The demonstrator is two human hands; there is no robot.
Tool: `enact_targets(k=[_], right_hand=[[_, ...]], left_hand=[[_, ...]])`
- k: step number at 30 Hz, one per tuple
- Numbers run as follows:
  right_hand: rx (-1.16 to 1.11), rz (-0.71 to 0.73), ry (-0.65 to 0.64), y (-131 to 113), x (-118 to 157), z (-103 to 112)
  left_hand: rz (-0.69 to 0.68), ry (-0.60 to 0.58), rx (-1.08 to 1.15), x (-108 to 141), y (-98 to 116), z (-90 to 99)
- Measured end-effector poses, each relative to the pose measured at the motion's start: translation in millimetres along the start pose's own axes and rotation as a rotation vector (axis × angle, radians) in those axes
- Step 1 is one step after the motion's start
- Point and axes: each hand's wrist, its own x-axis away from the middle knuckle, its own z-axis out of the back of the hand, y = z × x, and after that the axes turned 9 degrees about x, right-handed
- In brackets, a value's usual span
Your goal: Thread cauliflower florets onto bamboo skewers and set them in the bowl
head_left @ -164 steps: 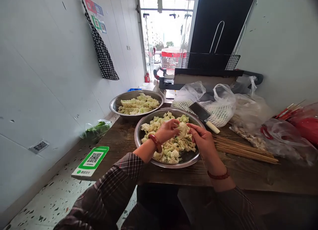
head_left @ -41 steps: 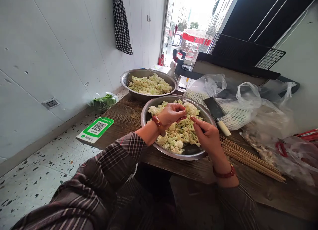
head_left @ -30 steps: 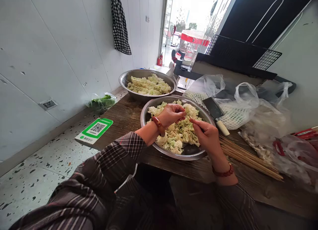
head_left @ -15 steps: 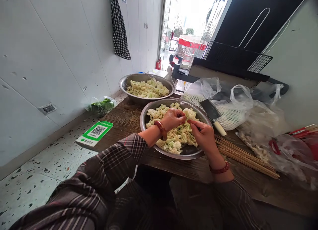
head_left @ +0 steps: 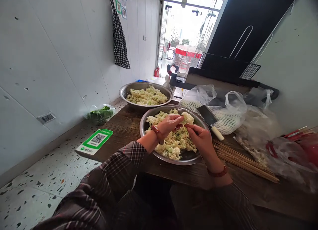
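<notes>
Over a steel bowl (head_left: 143, 132) of cut cauliflower (head_left: 172, 152), my two hands come nearly together. My left hand (head_left: 170, 123), with a reddish bangle at the wrist, is closed with its fingers curled. A pale cauliflower floret (head_left: 188, 118) shows at its fingertips, and the stem end is hidden. My right hand (head_left: 200, 137), wearing a beaded bracelet, pinches thumb and fingers together just beside the floret. What lies between those fingertips is too small to make out.
Behind stands a second steel bowl (head_left: 121, 94) of cauliflower with thin sticks across it. To the right lie a cleaver (head_left: 208, 115), bamboo skewers (head_left: 244, 162) and plastic bags (head_left: 236, 107). A green QR-code card (head_left: 95, 141) is at the table's left edge, near bagged greens (head_left: 100, 114).
The view has tilted up slightly, so the scene sits lower. My left hand has turned and its fingers have straightened somewhat over the bowl. My right hand stays pinched close by.
</notes>
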Motion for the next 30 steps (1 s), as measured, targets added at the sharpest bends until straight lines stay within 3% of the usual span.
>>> enact_targets(k=[7,16,21,30], right_hand=[[0.062,0.053,0.019,-9.4,8.1,-7.6],[0.032,0.041,0.011,-16.7,13.0,-14.7],[0.103,0.072,0.034,-19.8,16.2,-14.8],[0.174,0.137,0.077,-24.0,17.1,-17.4]], left_hand=[[-0.105,0.169,0.149,-0.8,5.3,2.0],[-0.014,0.043,0.232,1.4,8.7,3.3],[-0.048,0.096,0.251,2.9,12.4,3.0],[-0.090,0.088,0.229,1.7,10.4,-0.6]])
